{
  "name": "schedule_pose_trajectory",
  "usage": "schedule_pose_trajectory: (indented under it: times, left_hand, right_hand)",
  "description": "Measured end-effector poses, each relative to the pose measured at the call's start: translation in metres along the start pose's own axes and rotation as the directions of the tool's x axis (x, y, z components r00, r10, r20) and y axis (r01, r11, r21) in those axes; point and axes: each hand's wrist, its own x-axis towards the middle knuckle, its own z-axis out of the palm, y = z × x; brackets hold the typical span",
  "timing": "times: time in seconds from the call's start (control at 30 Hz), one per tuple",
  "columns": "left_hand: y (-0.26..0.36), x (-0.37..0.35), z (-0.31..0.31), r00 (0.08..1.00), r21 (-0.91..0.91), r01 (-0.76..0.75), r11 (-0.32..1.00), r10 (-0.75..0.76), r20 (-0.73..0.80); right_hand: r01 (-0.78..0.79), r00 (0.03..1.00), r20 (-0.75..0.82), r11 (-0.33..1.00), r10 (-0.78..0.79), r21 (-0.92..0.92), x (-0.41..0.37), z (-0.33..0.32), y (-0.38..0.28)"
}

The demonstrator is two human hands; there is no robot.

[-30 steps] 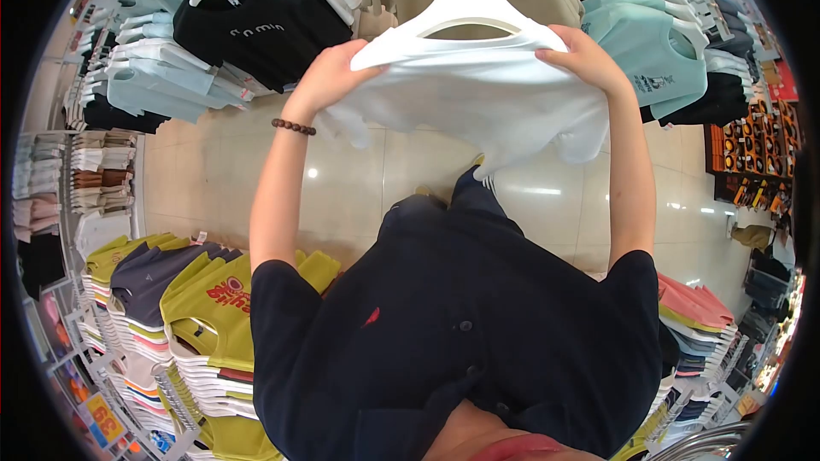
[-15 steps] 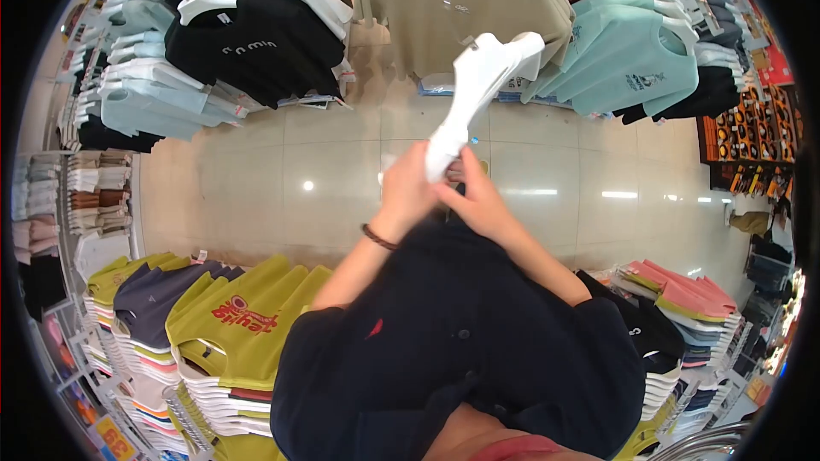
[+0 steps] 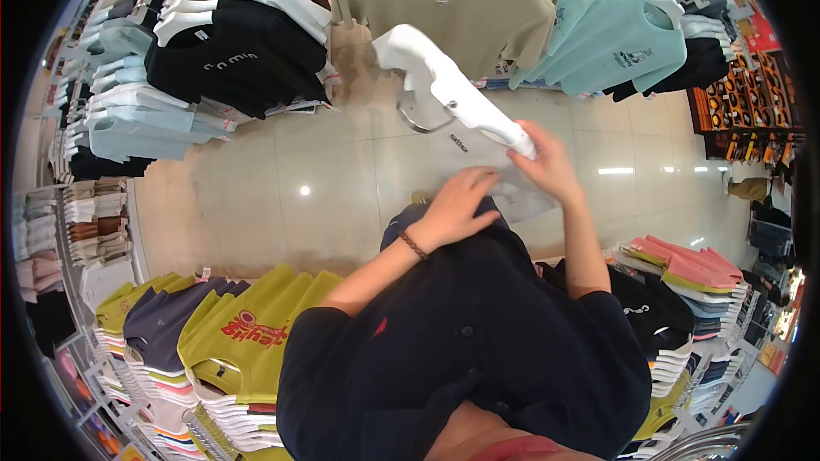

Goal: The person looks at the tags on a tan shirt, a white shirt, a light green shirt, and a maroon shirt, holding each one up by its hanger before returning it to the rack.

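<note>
A thick white plastic hanger (image 3: 474, 107) slants across the middle, a curved metal hook below its upper part. My right hand (image 3: 547, 164) is closed around its lower right end. Under the hanger hangs a pale, see-through sheet (image 3: 517, 192) with small dark lettering; whether it is a bag or cloth is unclear. My left hand (image 3: 457, 205) is by the sheet's lower left edge, in front of my dark shirt (image 3: 478, 316), with its thumb apart from its fingers. Whether it touches the sheet is hard to tell.
Ahead hang a black shirt (image 3: 243, 55), a beige shirt (image 3: 444, 4) and mint shirts (image 3: 611, 34). Near me are green shirts (image 3: 248, 324) at left and pink ones (image 3: 683, 260) at right. Glossy floor tiles (image 3: 333, 196) lie between the racks. An orange-lit display (image 3: 743, 102) stands far right.
The hanger has swung from upright to a left-leaning slant, and the pale sheet now shows. My right hand has moved right with the hanger's end; my left hand has come off it.
</note>
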Motion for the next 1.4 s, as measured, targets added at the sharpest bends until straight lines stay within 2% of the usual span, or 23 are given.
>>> schedule_pose_trajectory:
  times: [0.07,0.17,0.27,0.33,0.37,0.43,0.47,0.5,0.6,0.67,0.7,0.77,0.83,0.93,0.97,1.03,1.1,1.2,1.23,1.27,1.3,1.37,1.4]
  left_hand:
    - [-0.023,-0.011,0.001,0.982,-0.187,0.188,0.964,-0.188,0.018]
    - [-0.064,-0.032,-0.008,0.925,-0.119,0.224,0.967,-0.249,-0.288]
    - [-0.078,-0.019,-0.081,0.778,0.238,0.183,0.954,0.008,-0.629]
    - [-0.062,0.008,-0.136,0.702,0.410,0.085,0.908,0.237,-0.671]
    - [-0.050,0.021,-0.156,0.703,0.411,0.087,0.907,0.237,-0.670]
    - [-0.031,0.042,-0.187,0.879,0.448,-0.048,0.893,0.250,-0.405]
    - [-0.029,0.048,-0.192,0.953,0.374,-0.008,0.927,0.121,-0.279]
    - [-0.028,0.054,-0.186,0.940,0.417,-0.041,0.908,0.175,-0.291]
    - [-0.046,0.060,-0.176,0.959,0.312,0.007,0.950,0.082,-0.273]
    - [-0.045,0.063,-0.168,0.956,0.213,0.127,0.969,-0.062,-0.287]
    - [-0.047,0.066,-0.168,0.956,0.213,0.128,0.969,-0.064,-0.287]
    - [-0.054,0.071,-0.172,0.948,0.119,0.281,0.952,-0.256,-0.189]
    - [-0.061,0.078,-0.176,0.944,0.094,0.302,0.949,-0.284,-0.167]
    - [-0.064,0.092,-0.181,0.933,0.062,0.343,0.937,-0.332,-0.138]
    - [-0.064,0.096,-0.181,0.923,0.053,0.369,0.928,-0.359,-0.136]
    - [-0.069,0.106,-0.181,0.921,0.017,0.373,0.928,-0.368,-0.127]
    - [-0.072,0.114,-0.180,0.918,-0.018,0.380,0.925,-0.379,-0.114]
    - [-0.075,0.127,-0.172,0.906,-0.027,0.424,0.905,-0.424,0.009]
    - [-0.081,0.129,-0.166,0.911,-0.315,0.411,0.855,-0.401,0.100]
    - [-0.085,0.134,-0.162,0.918,-0.575,0.388,0.721,-0.354,0.176]
    - [-0.086,0.145,-0.157,0.915,-0.572,0.396,0.718,-0.361,0.181]
    - [-0.083,0.175,-0.140,0.819,-0.594,0.573,0.565,-0.420,0.391]
    - [-0.074,0.194,-0.139,0.802,-0.443,0.581,0.683,-0.387,0.456]
  right_hand:
    - [-0.063,0.997,0.047,0.997,0.062,0.032,-0.001,-0.030,-0.012]
    - [-0.100,0.991,0.098,0.991,0.091,0.093,0.005,-0.073,-0.029]
    - [-0.081,0.986,0.158,0.985,0.056,0.155,0.017,-0.105,-0.044]
    - [-0.083,0.976,0.212,0.978,0.041,0.190,0.026,-0.114,-0.051]
    - [-0.112,0.957,0.285,0.972,0.050,0.205,0.033,-0.117,-0.056]
    - [-0.129,0.932,0.358,0.968,0.045,0.216,0.042,-0.116,-0.060]
    - [-0.144,0.913,0.408,0.949,0.017,0.282,0.046,-0.114,-0.060]
    - [-0.159,0.891,0.454,0.926,-0.015,0.343,0.051,-0.113,-0.059]
    - [-0.181,0.861,0.508,0.920,-0.022,0.347,0.062,-0.111,-0.037]
    - [-0.212,0.859,0.512,0.910,0.000,0.356,0.066,-0.113,-0.029]
    - [-0.236,0.870,0.491,0.916,0.050,0.325,0.068,-0.113,-0.029]
    - [-0.266,0.874,0.475,0.917,0.099,0.297,0.073,-0.110,-0.025]
    - [-0.143,0.931,0.359,0.972,0.068,0.187,0.077,-0.106,-0.016]
    - [-0.098,0.962,0.261,0.993,0.078,0.064,0.083,-0.105,-0.007]
    - [-0.100,0.962,0.263,0.993,0.079,0.068,0.086,-0.105,-0.003]
    - [-0.003,0.994,0.111,0.997,-0.005,0.073,0.090,-0.105,0.006]
    - [-0.007,0.994,0.106,0.996,-0.002,0.086,0.094,-0.108,0.016]
    - [-0.029,0.991,0.132,0.995,0.016,0.094,0.096,-0.119,0.025]
    - [-0.039,0.985,0.168,0.995,0.023,0.092,0.097,-0.123,0.028]
    - [-0.046,0.985,0.172,0.994,0.028,0.098,0.098,-0.125,0.034]
    - [-0.024,0.980,0.200,0.993,0.001,0.113,0.099,-0.126,0.041]
    - [-0.003,0.973,0.230,0.990,-0.029,0.138,0.106,-0.130,0.054]
    - [0.001,0.969,0.242,0.988,-0.039,0.154,0.110,-0.132,0.059]
